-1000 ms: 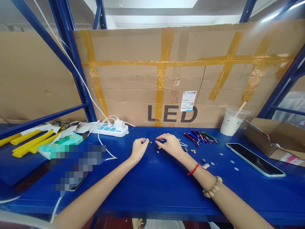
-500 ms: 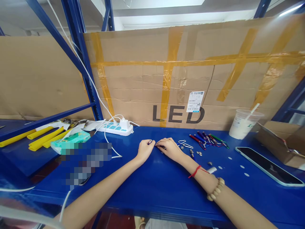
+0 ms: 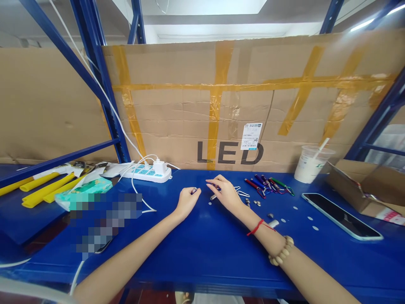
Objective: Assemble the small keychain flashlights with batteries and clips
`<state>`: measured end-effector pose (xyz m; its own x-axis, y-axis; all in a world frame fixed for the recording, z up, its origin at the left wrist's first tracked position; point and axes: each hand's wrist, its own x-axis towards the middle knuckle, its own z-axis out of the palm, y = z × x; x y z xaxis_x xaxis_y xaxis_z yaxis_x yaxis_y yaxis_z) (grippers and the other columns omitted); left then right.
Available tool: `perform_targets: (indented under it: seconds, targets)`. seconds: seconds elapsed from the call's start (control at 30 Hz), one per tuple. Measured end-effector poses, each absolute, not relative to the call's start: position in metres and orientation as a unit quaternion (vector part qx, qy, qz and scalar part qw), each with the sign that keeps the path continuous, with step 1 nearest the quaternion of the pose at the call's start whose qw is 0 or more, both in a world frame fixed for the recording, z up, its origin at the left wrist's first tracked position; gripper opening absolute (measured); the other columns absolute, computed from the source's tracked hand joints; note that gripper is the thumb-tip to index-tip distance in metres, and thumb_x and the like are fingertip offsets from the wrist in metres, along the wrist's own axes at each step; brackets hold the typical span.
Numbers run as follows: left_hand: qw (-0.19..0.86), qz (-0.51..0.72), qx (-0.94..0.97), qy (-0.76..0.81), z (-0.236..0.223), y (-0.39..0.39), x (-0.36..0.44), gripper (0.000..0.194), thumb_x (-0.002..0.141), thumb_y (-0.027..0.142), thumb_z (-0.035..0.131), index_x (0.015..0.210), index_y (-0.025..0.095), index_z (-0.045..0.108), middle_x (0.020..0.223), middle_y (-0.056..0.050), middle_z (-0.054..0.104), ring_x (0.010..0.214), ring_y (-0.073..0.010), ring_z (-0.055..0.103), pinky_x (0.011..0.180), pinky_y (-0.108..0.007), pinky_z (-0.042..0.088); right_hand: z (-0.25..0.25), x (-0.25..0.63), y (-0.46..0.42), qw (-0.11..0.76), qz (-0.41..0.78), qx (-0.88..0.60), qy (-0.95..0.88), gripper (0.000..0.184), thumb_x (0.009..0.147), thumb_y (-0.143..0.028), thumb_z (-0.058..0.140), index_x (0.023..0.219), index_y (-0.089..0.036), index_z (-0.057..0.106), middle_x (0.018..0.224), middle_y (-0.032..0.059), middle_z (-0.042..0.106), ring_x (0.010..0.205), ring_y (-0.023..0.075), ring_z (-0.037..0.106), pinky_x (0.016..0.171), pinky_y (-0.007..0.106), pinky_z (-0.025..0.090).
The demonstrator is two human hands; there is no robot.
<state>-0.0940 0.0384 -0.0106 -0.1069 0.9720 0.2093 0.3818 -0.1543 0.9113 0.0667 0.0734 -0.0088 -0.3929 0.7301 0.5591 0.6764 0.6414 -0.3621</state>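
Note:
My left hand (image 3: 186,204) is closed around a small cylinder; only its shiny metal end (image 3: 194,191) shows between thumb and fingers. To its right, my right hand (image 3: 225,193) hovers with thumb and fingers stretched leftward and slightly apart. A short silvery tube (image 3: 213,197) lies just below the right thumb, partly covered by the hand. Beyond that hand are silver carabiner clips (image 3: 243,193) and a group of slim red, blue and green metal tubes with clips (image 3: 268,184). Small silver discs (image 3: 257,203) lie near the right wrist.
A phone (image 3: 341,216), a plastic cup with a straw (image 3: 311,165) and an open cardboard box (image 3: 363,185) stand right. A white power strip (image 3: 152,173) with cables is back left, near yellow tubes (image 3: 52,188). Taped cardboard (image 3: 177,122) walls the blue table's back.
My hands have moved apart, the right one lifting and opening its fingers away from the left. The silvery tube below the right hand now shows more clearly. The view has turned slightly right.

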Motion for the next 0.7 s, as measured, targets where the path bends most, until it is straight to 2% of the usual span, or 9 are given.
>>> perform_targets:
  seconds: [0.1,0.23,0.4,0.53,0.7]
  targets:
    - [0.304,0.469,0.603,0.57,-0.013,0.041,-0.095,0.038,0.066,0.048,0.043,0.051,0.016,0.027,0.046,0.003,0.032,0.046,-0.0068,0.027,0.047,-0.022,0.022,-0.01,0.068,0.073,0.384,0.037,-0.411,-0.826,0.036,0.097,-0.037,0.037,0.108,-0.016,0.063,0.093,0.0032,0.042,0.075,-0.0089,0.04,0.069,-0.002,0.034]
    - [0.287,0.448,0.626,0.57,-0.014,0.042,-0.094,0.04,0.066,0.049,0.042,0.049,0.016,0.027,0.046,0.003,0.031,0.047,-0.0071,0.026,0.048,-0.022,0.021,-0.01,0.066,0.074,0.415,0.066,-0.406,-0.811,0.037,0.095,-0.04,0.04,0.101,-0.012,0.064,0.088,0.0031,0.043,0.069,-0.009,0.038,0.065,-0.002,0.034]
    - [0.266,0.434,0.643,0.573,-0.013,0.04,-0.093,0.04,0.067,0.048,0.04,0.049,0.016,0.026,0.047,0.003,0.027,0.049,-0.0075,0.025,0.05,-0.023,0.019,-0.008,0.066,0.076,0.463,0.202,-0.411,-0.759,0.036,0.089,-0.037,0.049,0.102,-0.008,0.064,0.093,0.0038,0.046,0.078,-0.0068,0.046,0.068,-0.004,0.037]
    - [0.257,0.435,0.657,0.559,-0.01,0.037,-0.092,0.04,0.067,0.047,0.04,0.049,0.016,0.021,0.048,0.003,0.021,0.05,-0.0072,0.021,0.051,-0.024,0.018,-0.006,0.063,0.074,0.46,0.342,-0.402,-0.714,0.05,0.08,-0.046,0.056,0.106,-0.003,0.063,0.095,0.0062,0.047,0.082,-0.003,0.05,0.07,-0.003,0.042]
    - [0.258,0.432,0.67,0.546,-0.007,0.033,-0.09,0.039,0.067,0.044,0.04,0.047,0.016,0.021,0.047,0.003,0.02,0.049,-0.0066,0.02,0.05,-0.024,0.017,0.0,0.055,0.063,0.491,0.36,-0.36,-0.707,0.064,0.069,-0.058,0.06,0.098,-0.002,0.065,0.099,0.0081,0.046,0.086,-0.0013,0.049,0.067,-0.004,0.041]
